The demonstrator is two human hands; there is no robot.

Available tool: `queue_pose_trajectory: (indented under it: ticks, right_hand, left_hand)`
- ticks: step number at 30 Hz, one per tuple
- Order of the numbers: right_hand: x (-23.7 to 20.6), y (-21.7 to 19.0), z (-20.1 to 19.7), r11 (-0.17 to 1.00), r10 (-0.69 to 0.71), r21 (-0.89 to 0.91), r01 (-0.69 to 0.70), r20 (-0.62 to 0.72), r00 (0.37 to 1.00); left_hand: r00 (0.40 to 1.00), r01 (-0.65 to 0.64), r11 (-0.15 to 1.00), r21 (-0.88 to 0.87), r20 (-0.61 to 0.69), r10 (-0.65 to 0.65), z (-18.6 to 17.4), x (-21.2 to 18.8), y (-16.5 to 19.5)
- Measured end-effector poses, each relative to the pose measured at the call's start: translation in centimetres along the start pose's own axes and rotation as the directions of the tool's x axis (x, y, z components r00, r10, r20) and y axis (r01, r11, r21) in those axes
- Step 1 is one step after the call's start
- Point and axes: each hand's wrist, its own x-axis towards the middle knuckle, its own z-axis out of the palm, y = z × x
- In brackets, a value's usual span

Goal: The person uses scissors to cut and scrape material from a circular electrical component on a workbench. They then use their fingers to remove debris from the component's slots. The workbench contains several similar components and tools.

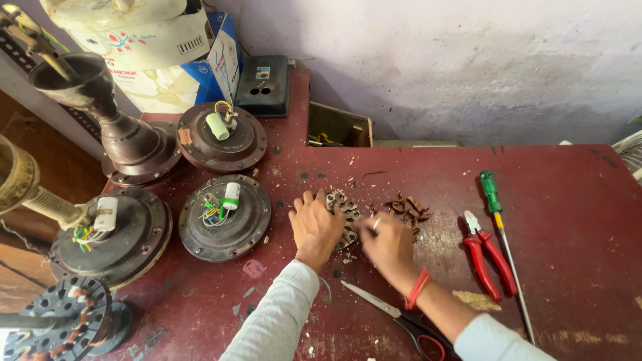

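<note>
My left hand [314,226] presses down on a round slotted metal stator core [345,212] lying flat on the dark red table [548,167]. Motion blurs my right hand [388,244], which touches the core's right edge with fingers bent; what it pinches, if anything, I cannot make out. A red band circles the right wrist. A small heap of cut copper wire pieces [408,208] lies just right of the core.
Red pliers [487,254] and a green-handled screwdriver [498,214] lie to the right. Scissors [401,319] rest near my right forearm. Several ceiling fan motor housings [224,217] stand at the left, a black switch box [264,83] and cartons at the back.
</note>
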Motion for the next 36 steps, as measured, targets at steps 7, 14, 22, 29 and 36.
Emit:
queue_pose_trajectory:
  ticks: [7, 14, 22, 29, 36]
  right_hand:
    - [0.5, 0.0, -0.6, 0.985, 0.169, -0.009, -0.17, 0.17, 0.971]
    - [-0.1, -1.7, -0.7, 0.99, 0.066, 0.118, -0.081, 0.124, 0.99]
    - [-0.4, -2.5, -1.2, 0.994, 0.063, 0.082, -0.071, 0.091, 0.994]
    - [0.9, -0.6, 0.0, 0.995, 0.049, 0.076, -0.058, 0.105, 0.993]
    - [0.5, -0.5, 0.3, 0.988, 0.052, 0.137, -0.07, 0.127, 0.99]
  left_hand:
    - [0.997, -0.045, 0.999, -0.003, -0.058, 0.044, 0.4, 0.1, 0.0]
    - [0.995, -0.033, 0.998, -0.056, -0.094, 0.027, 0.6, 0.3, -0.3]
    - [0.991, -0.038, 0.998, -0.046, -0.128, 0.032, 0.9, 0.3, -0.5]
    - [0.993, -0.031, 0.997, -0.067, -0.12, 0.023, 0.6, 0.1, -0.3]
    - [0.99, -0.093, 0.993, -0.065, -0.112, 0.086, 0.9, 0.6, -0.9]
